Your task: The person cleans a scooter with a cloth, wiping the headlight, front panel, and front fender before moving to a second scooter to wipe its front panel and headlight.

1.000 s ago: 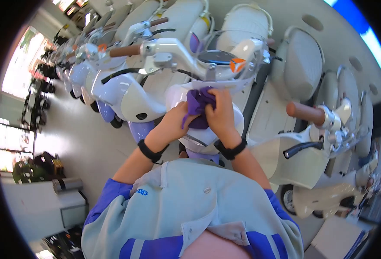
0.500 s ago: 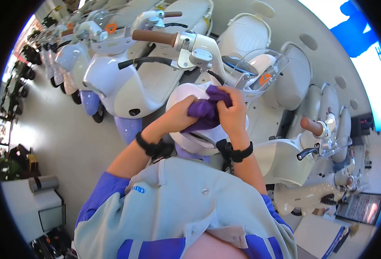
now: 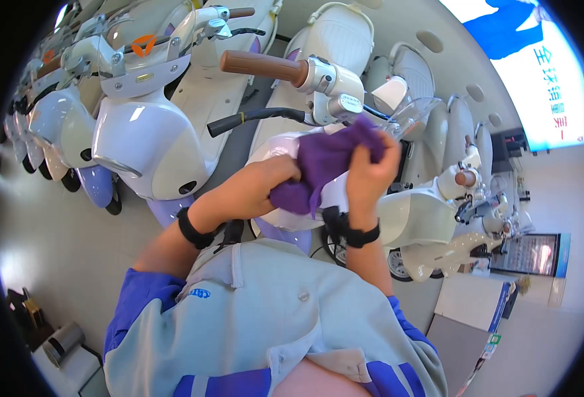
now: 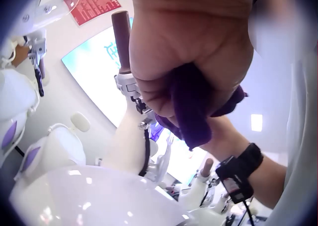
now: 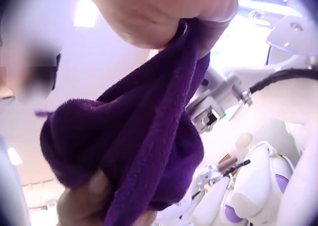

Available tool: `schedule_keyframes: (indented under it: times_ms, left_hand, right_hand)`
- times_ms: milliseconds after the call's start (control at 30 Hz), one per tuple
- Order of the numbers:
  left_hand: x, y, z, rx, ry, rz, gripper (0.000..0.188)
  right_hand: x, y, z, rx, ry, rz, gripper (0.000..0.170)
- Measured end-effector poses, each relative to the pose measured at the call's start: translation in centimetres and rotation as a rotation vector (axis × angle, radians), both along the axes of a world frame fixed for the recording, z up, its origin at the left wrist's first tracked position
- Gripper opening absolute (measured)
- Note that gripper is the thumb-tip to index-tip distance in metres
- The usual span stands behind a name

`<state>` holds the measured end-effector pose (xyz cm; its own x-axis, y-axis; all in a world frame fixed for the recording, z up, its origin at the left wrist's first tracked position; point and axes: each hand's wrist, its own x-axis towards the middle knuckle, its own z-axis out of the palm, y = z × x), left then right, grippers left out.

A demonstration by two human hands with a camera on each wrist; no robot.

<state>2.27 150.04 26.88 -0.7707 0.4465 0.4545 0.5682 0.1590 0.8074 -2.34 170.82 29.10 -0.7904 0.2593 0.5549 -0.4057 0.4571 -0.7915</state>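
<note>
A purple cloth (image 3: 325,162) is stretched between the two hands, over the white front of a scooter (image 3: 275,149). My left hand (image 3: 265,185) grips its lower left part; in the left wrist view a fold of the cloth (image 4: 191,112) pokes out of the curled fingers. Higher up on the other side, my right hand (image 3: 373,171) pinches the cloth's upper edge. The right wrist view shows the fabric (image 5: 124,122) hanging in folds from that pinch. Just above the hands are the scooter's brown handlebar grip (image 3: 265,66) and black brake lever (image 3: 255,120).
Another white and lilac scooter (image 3: 149,142) stands close on the left, with more in a row behind it. To the right are cream scooters (image 3: 411,218) and a white-topped cabinet (image 3: 467,301). A bright screen (image 3: 543,79) hangs on the wall.
The hands have moved apart, and the bunched cloth is now opened out between them. My right hand has shifted rightward. The head view has turned right, bringing more of the wall screen in.
</note>
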Motion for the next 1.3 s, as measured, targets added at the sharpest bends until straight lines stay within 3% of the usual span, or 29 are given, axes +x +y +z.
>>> schedule_keyframes:
  times_ms: [33,67,133,267,367,433,567,667,767,800,933,967,1067,1100,1200,1233,1300]
  left_hand:
    - [-0.4,0.4,-0.6,0.076,-0.005,0.043,0.025]
    - [-0.7,0.3,-0.7,0.085,-0.066,0.038,0.025]
    - [-1.1,0.6,-0.9,0.109,-0.187,0.038,0.027]
    - [0.2,-0.4,-1.2,0.081,-0.357,-0.051,0.028]
    - [1.3,-1.9,-0.6,0.110,-0.410,0.030,0.028]
    - [1.4,-2.8,-0.4,0.124,-0.380,0.069,0.030]
    - [1.8,-5.0,-0.2,-0.140,-0.169,0.074,0.033]
    - [2.5,-6.6,0.8,-0.147,-0.202,0.144,0.034]
    - [2.4,-6.1,1.1,-0.048,-0.191,0.345,0.039]
    - [2.3,-5.6,0.8,-0.044,-0.186,0.349,0.039]
    - [2.4,-4.3,-0.3,0.012,-0.187,0.295,0.045]
    - [2.6,-4.3,-0.4,0.015,-0.192,0.271,0.048]
    - [2.0,-5.3,0.1,0.012,-0.177,0.290,0.047]
    - [1.7,-5.6,0.4,0.015,-0.175,0.315,0.046]
    - [1.1,-5.4,0.3,0.024,-0.120,0.272,0.041]
    - [1.0,-5.2,0.1,0.000,-0.104,0.217,0.041]
    - [1.1,-4.2,-0.3,0.010,-0.048,0.127,0.038]
  right_hand:
    - [-0.6,0.3,1.1,0.079,-0.030,-0.116,0.024]
    - [-1.6,0.4,1.2,-0.055,-0.096,0.050,0.027]
    - [-2.6,-0.5,-1.8,0.206,-0.072,-0.044,0.029]
    - [-0.1,-1.7,-0.5,0.349,0.039,0.233,0.031]
    - [-0.5,-0.1,0.4,-0.093,-0.249,-0.076,0.028]
    - [-1.1,-0.7,-0.4,-0.030,-0.202,0.031,0.025]
    - [0.1,-3.9,1.3,0.142,0.043,0.139,0.026]
    - [-2.3,-4.6,5.1,-0.071,0.071,0.081,0.024]
    - [-7.3,-5.5,7.0,0.411,0.107,0.097,0.024]
    - [-8.7,-6.5,6.8,0.549,0.096,0.188,0.023]
    - [-6.3,-13.2,7.7,0.674,0.227,0.447,0.025]
    - [-5.2,-13.7,9.1,0.580,0.080,0.605,0.025]
    - [-7.4,-12.6,10.3,0.429,0.131,0.451,0.025]
    - [-8.0,-12.1,10.4,0.510,0.223,0.282,0.026]
    - [-9.3,-12.3,7.3,0.759,0.046,0.323,0.029]
    - [-7.8,-13.4,7.6,0.680,0.128,0.342,0.029]
    - [-5.2,-15.8,9.8,0.324,-0.071,0.689,0.022]
